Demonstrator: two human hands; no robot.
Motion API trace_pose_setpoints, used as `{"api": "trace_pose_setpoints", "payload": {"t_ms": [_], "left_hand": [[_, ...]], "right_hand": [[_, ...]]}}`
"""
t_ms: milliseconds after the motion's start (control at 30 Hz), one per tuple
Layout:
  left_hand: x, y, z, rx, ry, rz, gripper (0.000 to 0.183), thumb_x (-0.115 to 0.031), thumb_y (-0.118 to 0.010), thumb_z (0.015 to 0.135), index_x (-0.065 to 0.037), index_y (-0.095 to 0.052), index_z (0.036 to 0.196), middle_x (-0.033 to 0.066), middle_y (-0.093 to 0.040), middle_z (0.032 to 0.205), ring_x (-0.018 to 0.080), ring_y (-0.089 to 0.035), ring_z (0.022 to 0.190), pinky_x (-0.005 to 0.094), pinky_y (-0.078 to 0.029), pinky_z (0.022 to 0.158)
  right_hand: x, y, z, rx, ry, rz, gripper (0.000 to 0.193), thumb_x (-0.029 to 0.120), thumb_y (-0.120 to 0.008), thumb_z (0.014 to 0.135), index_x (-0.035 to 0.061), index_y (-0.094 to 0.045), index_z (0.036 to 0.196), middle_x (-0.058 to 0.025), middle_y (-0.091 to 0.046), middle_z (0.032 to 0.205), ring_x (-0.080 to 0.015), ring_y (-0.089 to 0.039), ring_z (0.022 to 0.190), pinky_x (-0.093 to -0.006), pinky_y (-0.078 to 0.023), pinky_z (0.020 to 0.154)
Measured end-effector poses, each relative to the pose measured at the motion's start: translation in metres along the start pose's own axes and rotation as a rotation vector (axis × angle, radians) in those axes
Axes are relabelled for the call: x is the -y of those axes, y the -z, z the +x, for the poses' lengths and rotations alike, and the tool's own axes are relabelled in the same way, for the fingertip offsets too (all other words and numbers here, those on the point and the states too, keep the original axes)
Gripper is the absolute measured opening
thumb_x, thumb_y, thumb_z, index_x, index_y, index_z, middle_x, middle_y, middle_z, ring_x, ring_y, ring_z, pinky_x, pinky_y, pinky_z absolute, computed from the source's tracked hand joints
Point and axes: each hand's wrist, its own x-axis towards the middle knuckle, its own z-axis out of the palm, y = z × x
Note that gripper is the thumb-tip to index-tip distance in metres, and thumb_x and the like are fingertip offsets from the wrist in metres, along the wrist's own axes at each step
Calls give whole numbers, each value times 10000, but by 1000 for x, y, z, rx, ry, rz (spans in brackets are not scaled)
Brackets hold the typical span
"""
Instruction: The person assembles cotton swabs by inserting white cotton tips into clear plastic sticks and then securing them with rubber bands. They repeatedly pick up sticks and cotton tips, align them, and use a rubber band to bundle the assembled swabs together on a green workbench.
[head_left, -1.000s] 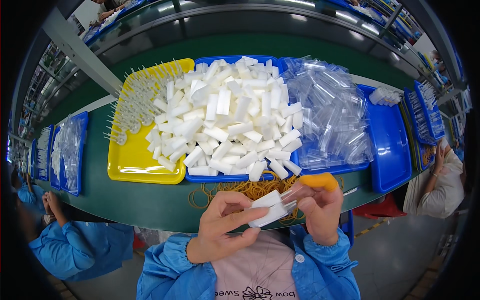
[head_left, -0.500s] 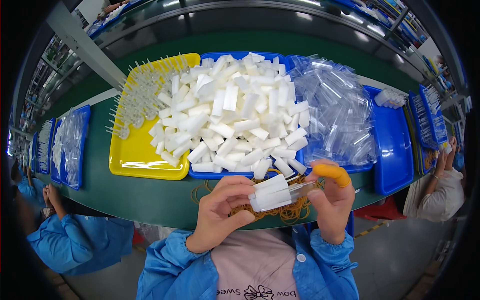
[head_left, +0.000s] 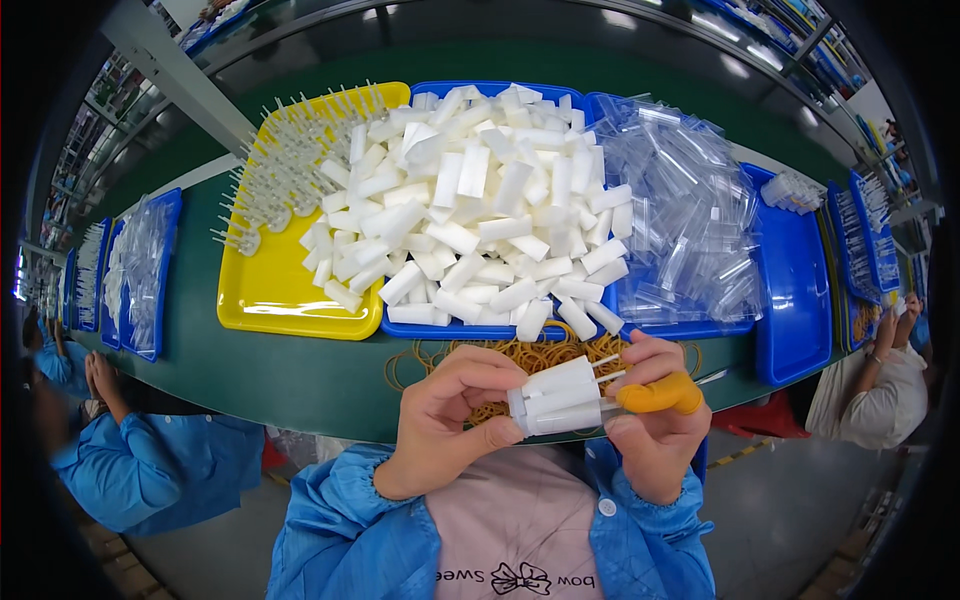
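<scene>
left hand (head_left: 432, 430) grasps a white bundle (head_left: 562, 398), right hand (head_left: 660, 432) bends fingers by the thin prongs (head_left: 609, 361), grip unclear, rubber bands (head_left: 535, 352) beyond

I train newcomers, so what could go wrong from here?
The thin prongs on the white bundle might bend, with the right hand so close. The bundle could slip, since the left hand holds it near one end. Heaped white pieces may tumble; several overlap the yellow tray.

Rubber bands (head_left: 548, 352) are partly covered by the left hand (head_left: 450, 415) and held white blocks (head_left: 562, 396); the shirt (head_left: 510, 520) is cut off below.
</scene>
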Motion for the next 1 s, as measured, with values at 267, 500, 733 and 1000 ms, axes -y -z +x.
{"api": "trace_pose_setpoints", "payload": {"t_ms": [267, 500, 733, 1000], "left_hand": [[2, -1, -1, -5, 2, 24, 358, 66, -681, 743, 33, -571, 1081, 115, -480, 1127, 197, -543, 1041, 340, -485, 905], [-11, 3, -4, 21, 23, 222, 405, 16, -717, 728, 31, -562, 1102, 130, -480, 1161, 203, -535, 1066, 331, -461, 931], [-9, 20, -9, -90, -52, 248, 432, 5, -723, 727, 45, -539, 1117, 129, -484, 1151, 212, -536, 1071, 340, -457, 934], [-7, 22, -10, -97, -28, 124, 429, 34, -701, 732, 63, -526, 1123, 129, -479, 1136, 217, -534, 1065, 355, -440, 950]], "right_hand": [[-7, -6, -5, 4, -46, 92, 211, 20, -739, 631, 25, -629, 812, -48, -575, 904, -249, -491, 998, -423, -351, 939], [-10, -4, -4, 125, 30, -39, 275, 54, -761, 633, 33, -643, 880, -76, -589, 948, -246, -525, 977, -390, -393, 891], [-26, 33, 26, 88, -55, -365, 329, 104, -711, 690, 40, -630, 1002, -112, -593, 1001, -269, -558, 929, -351, -438, 812], [-55, 44, 36, 220, 135, -969, 291, 104, -668, 722, 70, -645, 1010, -74, -582, 974, -262, -512, 883, -364, -365, 737]]}}
